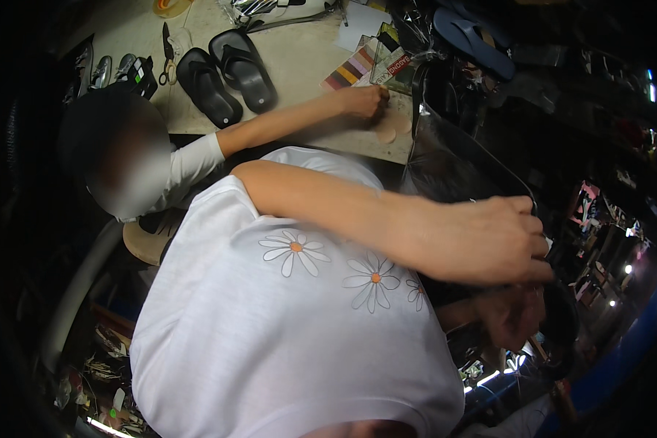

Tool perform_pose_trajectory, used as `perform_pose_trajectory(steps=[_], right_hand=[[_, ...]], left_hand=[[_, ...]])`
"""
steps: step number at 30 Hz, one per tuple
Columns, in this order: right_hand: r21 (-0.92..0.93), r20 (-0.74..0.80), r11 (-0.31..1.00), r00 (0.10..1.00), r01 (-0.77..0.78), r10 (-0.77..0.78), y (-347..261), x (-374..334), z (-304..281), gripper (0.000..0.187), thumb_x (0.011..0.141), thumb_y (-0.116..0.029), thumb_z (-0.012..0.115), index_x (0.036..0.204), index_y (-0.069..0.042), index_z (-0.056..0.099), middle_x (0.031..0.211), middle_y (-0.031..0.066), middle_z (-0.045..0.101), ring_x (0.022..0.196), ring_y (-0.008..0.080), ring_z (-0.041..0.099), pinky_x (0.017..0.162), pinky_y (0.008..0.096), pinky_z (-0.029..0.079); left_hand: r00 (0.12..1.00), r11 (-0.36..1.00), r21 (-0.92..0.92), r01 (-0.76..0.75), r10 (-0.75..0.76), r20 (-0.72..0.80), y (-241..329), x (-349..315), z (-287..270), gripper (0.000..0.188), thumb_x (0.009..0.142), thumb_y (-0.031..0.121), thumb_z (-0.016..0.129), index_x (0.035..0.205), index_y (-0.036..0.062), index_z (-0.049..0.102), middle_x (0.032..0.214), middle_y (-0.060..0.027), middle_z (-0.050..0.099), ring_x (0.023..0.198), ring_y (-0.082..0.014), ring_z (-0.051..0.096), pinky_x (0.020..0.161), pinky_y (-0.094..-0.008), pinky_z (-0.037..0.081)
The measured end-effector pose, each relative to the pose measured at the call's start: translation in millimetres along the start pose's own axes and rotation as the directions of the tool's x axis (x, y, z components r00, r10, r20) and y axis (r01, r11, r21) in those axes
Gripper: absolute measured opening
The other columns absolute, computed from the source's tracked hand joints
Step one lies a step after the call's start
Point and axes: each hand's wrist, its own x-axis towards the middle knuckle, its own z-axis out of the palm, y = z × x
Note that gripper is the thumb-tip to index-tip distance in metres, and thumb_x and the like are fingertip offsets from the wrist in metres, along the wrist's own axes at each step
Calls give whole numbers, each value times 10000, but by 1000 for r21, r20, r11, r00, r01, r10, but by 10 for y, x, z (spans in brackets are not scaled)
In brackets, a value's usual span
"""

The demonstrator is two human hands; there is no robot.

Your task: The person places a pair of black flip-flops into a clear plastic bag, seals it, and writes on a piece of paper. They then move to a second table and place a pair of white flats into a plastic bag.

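Left hand (500, 241) clamped on the rim of a glossy black plastic bag (452, 160), held at the counter's (299, 58) right edge. Right hand (515, 314) below, in shadow; grip cannot be told. Co-worker's hand (361, 101) rests on the counter by tan insoles (388, 125); black sandals (226, 73) beyond.

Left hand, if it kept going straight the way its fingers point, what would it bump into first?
Probably the black shiny piece itself: the left hand grips its edge, fingers pointing right. Past that there are dim cluttered shelves, but how far off they are is unclear.
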Motion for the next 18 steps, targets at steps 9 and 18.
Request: perform_pose_trajectory(steps=[9, 18], right_hand=[[380, 402, 891, 912, -247, 81, -215, 60, 384, 233, 763, 98, 699, 850, -44, 535, 794, 112, 637, 692, 238, 643, 599, 338, 551], [174, 891, -2, 157, -985, 425, -400, -233, 874, 291, 712, 90, 749, 953, -6, 618, 862, 64, 610, 783, 116, 601, 744, 248, 512]], left_hand=[[998, 929, 366, 47, -27, -60, -301, -449, -343, 178, 695, 126, 627, 868, 92, 609, 836, -10, 559, 851, -167, 579, 782, -314, 433], [689, 749, 36, 662, -589, -422, -885, -1649, -856, 124, 913, 58, 556, 984, -16, 625, 873, -89, 651, 805, -167, 643, 714, -265, 498]])
